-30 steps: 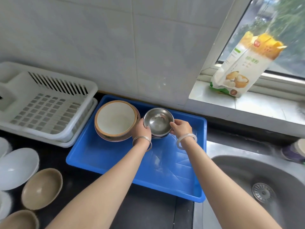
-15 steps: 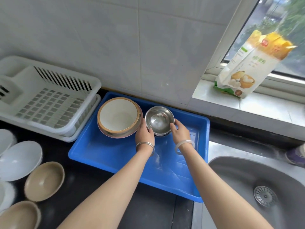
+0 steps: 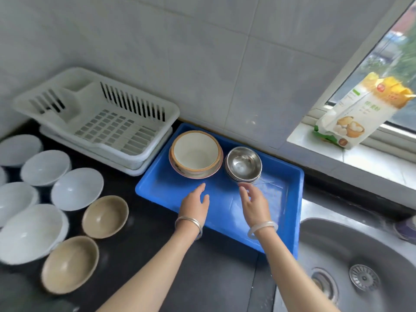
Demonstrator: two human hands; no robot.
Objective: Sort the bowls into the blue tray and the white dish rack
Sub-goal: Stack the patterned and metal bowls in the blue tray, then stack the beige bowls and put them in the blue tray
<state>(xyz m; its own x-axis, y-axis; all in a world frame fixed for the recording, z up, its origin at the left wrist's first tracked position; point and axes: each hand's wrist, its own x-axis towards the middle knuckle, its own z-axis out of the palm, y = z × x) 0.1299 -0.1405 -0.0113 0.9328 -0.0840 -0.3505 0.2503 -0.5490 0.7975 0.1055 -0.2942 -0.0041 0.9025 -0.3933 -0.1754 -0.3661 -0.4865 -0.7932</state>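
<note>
A blue tray (image 3: 175,194) lies on the dark counter against the wall. At its back stand a stack of steel bowls (image 3: 243,163) and, to their left, a white bowl with a brown rim (image 3: 196,154). My left hand (image 3: 196,204) and my right hand (image 3: 254,204) hover over the tray's middle, fingers apart, holding nothing, a little short of the bowls. The white dish rack (image 3: 99,118) stands empty to the left of the tray. Several white bowls (image 3: 76,189) and two tan bowls (image 3: 105,216) rest on the counter at the left.
A steel sink (image 3: 360,262) with a drain strainer lies to the right of the tray. A paper flour bag (image 3: 360,111) leans on the window sill at the right. Tiled wall runs behind the rack and tray.
Both hands have let go of the steel bowls and pulled back toward me. The steel bowls now stand alone in the tray. The view has tilted left, showing more bowls.
</note>
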